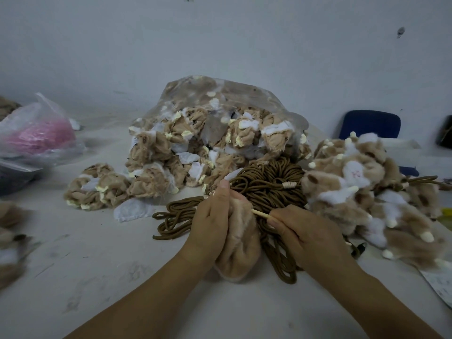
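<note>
White worktable (102,260) against a pale wall, heaped with plush pieces.

Left hand (212,223) curls round a tan furry plush skin (241,243) at the table's middle, over a bundle of brown cords (266,182); right hand (303,231) pinches a thin pale wooden stick (260,214) poking into the skin. Behind stands a clear plastic bag of inside-out plush pieces (215,133).

Clear bag (220,99) w/ plush skins (151,148) ctr; pink-filled bag (36,133) left; blue chair (370,123) right rear.
</note>
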The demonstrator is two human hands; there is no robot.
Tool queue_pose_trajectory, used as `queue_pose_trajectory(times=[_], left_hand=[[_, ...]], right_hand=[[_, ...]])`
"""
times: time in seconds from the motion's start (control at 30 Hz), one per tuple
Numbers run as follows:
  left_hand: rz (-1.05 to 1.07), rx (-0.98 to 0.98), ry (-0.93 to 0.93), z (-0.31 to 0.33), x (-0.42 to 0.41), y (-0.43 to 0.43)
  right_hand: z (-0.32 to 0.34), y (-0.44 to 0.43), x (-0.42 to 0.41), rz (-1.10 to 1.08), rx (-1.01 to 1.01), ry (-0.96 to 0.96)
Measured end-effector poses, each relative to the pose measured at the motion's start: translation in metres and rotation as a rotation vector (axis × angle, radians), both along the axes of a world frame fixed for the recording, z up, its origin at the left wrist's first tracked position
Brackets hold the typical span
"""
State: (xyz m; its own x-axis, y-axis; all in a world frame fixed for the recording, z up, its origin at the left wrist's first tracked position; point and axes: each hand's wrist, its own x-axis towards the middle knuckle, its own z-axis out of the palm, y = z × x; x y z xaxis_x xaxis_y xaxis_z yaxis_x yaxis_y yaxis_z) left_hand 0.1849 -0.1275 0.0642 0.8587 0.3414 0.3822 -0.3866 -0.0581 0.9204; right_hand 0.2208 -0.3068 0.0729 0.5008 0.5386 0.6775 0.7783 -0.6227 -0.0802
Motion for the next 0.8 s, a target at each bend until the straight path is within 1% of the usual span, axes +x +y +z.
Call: queue_pose_trajectory(times=[0.1, 0.2, 0.37, 0.47, 0.57, 0.8], left_hand=[[0.010, 0.059, 0.019, 0.000, 0.001, -0.001], [0.025, 0.076, 0.046, 0.001, 0.001, -0.006], [-0.023, 0.162, 0.058, 0.001, 0.002, -0.005], [0.022, 0.264, 0.006, 0.002, 0.004, -0.005], [0.059, 0.222, -0.056, 0.001, 0.005, -0.004], [0.023, 0.039, -0.035, -0.007, 0.007, -0.001]], right_hand=[[0.002, 0.000, 0.000, 0.030, 0.008, -0.022], [0.000, 0.003, -0.003, 0.055, 0.050, 0.001], [-0.008, 0.011, -0.009, 0.048, 0.135, 0.134], [-0.012, 0.015, -0.010, 0.011, 0.166, 0.272], [-0.014, 0.017, -0.009, -0.014, 0.175, 0.283], [-0.015, 0.015, -0.006, -0.003, 0.181, 0.351]])
